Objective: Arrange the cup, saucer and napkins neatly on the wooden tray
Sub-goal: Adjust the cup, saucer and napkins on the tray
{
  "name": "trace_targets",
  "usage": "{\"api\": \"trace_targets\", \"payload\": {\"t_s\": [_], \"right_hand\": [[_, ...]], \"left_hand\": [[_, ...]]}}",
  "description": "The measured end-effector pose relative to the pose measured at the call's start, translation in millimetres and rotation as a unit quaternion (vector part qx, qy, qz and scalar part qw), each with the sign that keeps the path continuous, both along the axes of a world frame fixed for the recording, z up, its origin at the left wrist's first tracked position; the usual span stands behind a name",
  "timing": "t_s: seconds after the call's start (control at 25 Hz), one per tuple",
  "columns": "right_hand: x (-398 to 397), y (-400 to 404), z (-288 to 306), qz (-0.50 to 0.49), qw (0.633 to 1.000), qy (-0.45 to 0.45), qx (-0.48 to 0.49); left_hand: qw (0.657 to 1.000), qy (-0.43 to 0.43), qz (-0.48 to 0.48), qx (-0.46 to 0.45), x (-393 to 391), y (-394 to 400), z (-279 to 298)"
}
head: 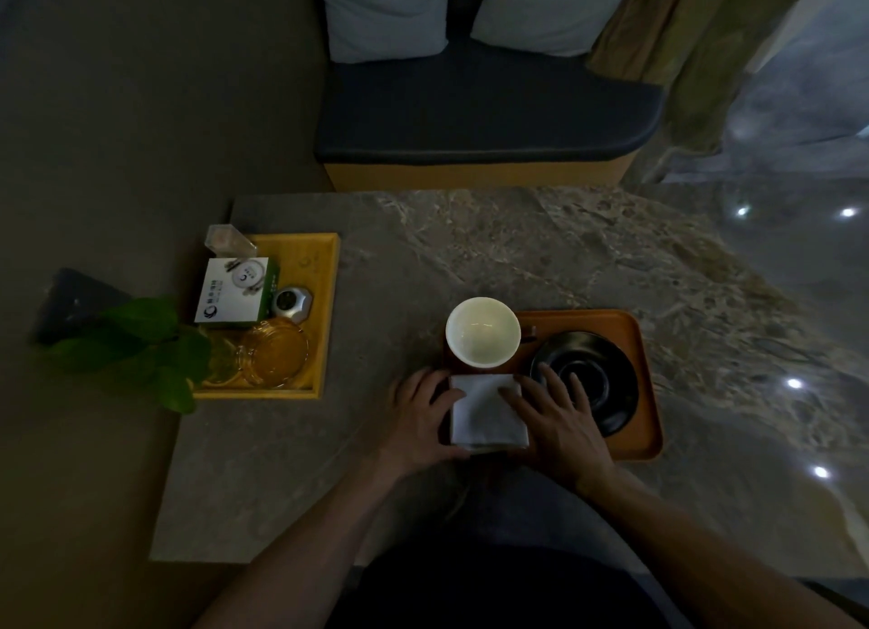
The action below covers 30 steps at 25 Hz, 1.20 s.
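A brown wooden tray (630, 346) lies on the marble table. Its far left corner holds a white cup (482, 331), upright and empty. A black saucer (597, 374) fills its right half. A folded white napkin stack (486, 412) lies at the tray's near left. My left hand (418, 421) grips the napkins' left edge with fingers curled around it. My right hand (559, 417) presses flat on the napkins' right edge, its fingers spread, reaching over the saucer's near rim.
A yellow tray (329, 271) at the left holds a white box (233, 292), a glass ashtray (275, 353) and small items. Green leaves (155, 346) overhang its near left corner. A cushioned bench (484, 116) stands beyond the table.
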State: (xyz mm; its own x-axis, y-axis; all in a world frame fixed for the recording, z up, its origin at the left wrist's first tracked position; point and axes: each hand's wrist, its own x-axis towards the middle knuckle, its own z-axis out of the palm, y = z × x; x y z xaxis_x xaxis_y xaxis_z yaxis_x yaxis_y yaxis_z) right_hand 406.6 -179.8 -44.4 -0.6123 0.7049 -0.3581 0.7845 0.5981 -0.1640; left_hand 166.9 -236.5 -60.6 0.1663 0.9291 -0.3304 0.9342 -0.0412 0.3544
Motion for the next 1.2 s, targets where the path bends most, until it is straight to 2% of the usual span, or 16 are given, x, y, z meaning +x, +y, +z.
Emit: {"api": "trace_targets", "payload": {"t_s": [0.12, 0.28, 0.64, 0.96, 1.2], "right_hand": [[-6.8, 18.9, -3.2, 0.010, 0.999, -0.019, -0.027], [-10.9, 29.9, -2.4, 0.041, 0.998, -0.037, -0.026], [-5.0, 25.8, -8.5, 0.078, 0.996, -0.037, -0.014], [-0.5, 26.4, -16.7, 0.080, 0.995, -0.044, -0.032], [-1.1, 26.1, -16.4, 0.079, 0.995, -0.058, -0.036]], "left_hand": [[0.997, 0.042, -0.052, -0.025, -2.6, 14.5, 5.1], [0.996, 0.033, -0.061, -0.051, 2.1, 15.4, 4.3], [0.995, 0.071, -0.068, -0.005, 9.8, 1.4, -0.9], [0.987, 0.134, -0.086, -0.031, 17.4, -3.8, 3.2], [0.984, 0.141, -0.101, -0.026, 17.0, -9.5, 3.8]]}}
